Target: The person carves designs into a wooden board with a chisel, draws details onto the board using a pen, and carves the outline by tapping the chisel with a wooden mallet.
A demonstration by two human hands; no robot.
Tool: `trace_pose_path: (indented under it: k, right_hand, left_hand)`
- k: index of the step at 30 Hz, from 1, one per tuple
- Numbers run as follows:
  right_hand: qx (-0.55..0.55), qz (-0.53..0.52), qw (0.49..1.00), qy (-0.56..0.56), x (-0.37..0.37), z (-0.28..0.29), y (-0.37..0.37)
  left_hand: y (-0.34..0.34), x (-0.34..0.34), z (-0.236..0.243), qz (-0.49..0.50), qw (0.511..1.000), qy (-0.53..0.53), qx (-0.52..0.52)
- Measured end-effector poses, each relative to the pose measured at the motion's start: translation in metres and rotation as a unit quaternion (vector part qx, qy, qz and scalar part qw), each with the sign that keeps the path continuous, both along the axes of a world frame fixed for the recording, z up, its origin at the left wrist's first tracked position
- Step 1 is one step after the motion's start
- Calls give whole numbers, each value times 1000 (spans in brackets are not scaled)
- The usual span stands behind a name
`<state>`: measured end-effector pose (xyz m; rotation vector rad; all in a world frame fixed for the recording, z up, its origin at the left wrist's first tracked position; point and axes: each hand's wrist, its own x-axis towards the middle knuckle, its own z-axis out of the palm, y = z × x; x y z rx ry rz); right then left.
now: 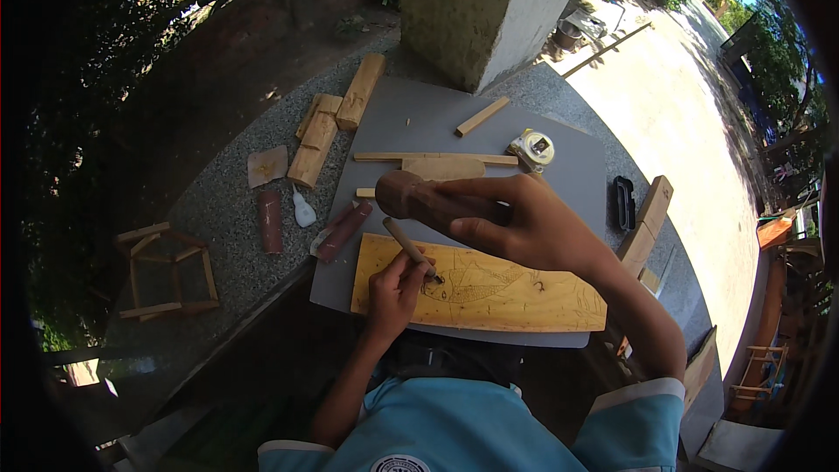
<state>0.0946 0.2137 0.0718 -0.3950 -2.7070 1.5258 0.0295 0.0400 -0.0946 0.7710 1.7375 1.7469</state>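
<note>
As left fingers point(400, 273) pinch chisel point(403, 237) (tilted), board point(502, 297) below

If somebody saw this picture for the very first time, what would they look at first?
Most likely the dark wooden mallet, held in the right hand above the chisel-like tool in the left hand. Under that tool lies a yellow board with a patterned shape marked on it. Near the top middle stands a big grey pillar.
</note>
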Motion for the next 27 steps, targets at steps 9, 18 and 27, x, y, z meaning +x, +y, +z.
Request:
trace_pose_path:
  k: [9, 18, 27]
  right_hand:
    - [43, 22, 997, 56, -22, 7, -3]
    - [85, 64, 993, 52, -39, 7, -4]
    - [106, 75, 990, 50, -56, 1, -1]
  left_hand:
    - [-2, -1, -2, -2, 997, 74, -9]
    - [-1, -4, -1, -20, 998, 53, 5]
    - [1, -5, 1, -61, 998, 15, -29]
